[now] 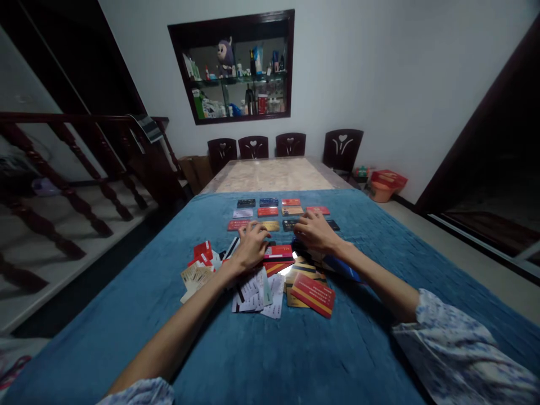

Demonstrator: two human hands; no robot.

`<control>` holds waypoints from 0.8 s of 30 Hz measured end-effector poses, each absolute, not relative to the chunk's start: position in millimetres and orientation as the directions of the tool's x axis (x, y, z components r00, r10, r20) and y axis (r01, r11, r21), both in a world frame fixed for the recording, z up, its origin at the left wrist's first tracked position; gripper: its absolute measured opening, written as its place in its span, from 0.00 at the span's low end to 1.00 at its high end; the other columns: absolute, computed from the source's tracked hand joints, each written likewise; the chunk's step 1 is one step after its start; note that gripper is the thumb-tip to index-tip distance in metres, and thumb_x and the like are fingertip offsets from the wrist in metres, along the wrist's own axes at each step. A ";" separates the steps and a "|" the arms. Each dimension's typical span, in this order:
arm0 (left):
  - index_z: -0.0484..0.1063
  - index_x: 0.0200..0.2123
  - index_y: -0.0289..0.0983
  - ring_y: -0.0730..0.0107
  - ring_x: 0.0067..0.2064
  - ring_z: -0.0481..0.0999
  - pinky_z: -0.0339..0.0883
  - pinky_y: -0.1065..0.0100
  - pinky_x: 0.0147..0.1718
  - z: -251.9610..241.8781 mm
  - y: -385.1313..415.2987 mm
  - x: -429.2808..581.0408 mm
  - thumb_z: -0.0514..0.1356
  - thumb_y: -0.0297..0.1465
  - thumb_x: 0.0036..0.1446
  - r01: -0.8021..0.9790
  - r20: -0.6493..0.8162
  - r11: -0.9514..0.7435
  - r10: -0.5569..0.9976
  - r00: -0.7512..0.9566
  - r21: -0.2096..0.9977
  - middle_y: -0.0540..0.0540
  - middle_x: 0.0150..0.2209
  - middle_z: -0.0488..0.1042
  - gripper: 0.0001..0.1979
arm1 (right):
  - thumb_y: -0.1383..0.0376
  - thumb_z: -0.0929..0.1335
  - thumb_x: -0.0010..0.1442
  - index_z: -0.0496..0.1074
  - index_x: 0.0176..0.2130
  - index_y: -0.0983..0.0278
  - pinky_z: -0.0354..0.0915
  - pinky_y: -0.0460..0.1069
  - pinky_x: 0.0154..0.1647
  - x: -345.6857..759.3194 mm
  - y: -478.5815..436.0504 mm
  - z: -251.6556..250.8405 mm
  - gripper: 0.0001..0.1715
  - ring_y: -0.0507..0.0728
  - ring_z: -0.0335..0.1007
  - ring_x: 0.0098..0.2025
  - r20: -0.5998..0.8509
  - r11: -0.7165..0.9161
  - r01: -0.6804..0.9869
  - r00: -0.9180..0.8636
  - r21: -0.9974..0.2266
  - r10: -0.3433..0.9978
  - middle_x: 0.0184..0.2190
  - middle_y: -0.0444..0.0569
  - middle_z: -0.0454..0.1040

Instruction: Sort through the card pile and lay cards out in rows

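My left hand (252, 246) rests over the pile of loose cards, its fingers bent beside a red card (278, 253); whatever its fingertips hold is hidden. To the right, my right hand (315, 230) reaches over the near row of stacks with bent fingers, next to a black card stack (290, 225). Its fingertips are too small to read clearly. Beyond the hands, card stacks lie in rows, among them a gold stack (270, 226) and an orange-red one (268, 212). Nearer me are white cards (274, 295), beige cards (196, 278) and a red card with a gold stripe (314, 293).
A blue cloth (270, 360) covers the near part of the table, with the bare marble top (274, 173) beyond. Dark chairs (291, 145) stand at the far end. A wooden railing (67, 121) is at left, a red bag (388, 179) at right.
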State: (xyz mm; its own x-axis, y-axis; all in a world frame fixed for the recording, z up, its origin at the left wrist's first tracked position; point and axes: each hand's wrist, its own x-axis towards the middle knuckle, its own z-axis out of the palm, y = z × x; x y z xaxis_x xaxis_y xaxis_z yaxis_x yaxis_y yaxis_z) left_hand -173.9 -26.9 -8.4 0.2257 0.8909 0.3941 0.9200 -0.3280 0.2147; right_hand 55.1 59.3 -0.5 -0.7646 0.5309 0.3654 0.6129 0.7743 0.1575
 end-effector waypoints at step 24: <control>0.76 0.43 0.43 0.48 0.63 0.58 0.49 0.45 0.61 4.1 -89.8 -129.3 0.64 0.28 0.53 0.611 0.202 -0.729 0.678 0.707 0.309 0.47 0.54 0.75 0.12 | 0.61 0.66 0.64 0.75 0.35 0.61 0.54 0.55 0.46 115.0 16.5 -30.2 0.09 0.62 0.62 0.48 0.542 0.842 0.540 -0.710 0.009 0.449 0.36 0.51 0.77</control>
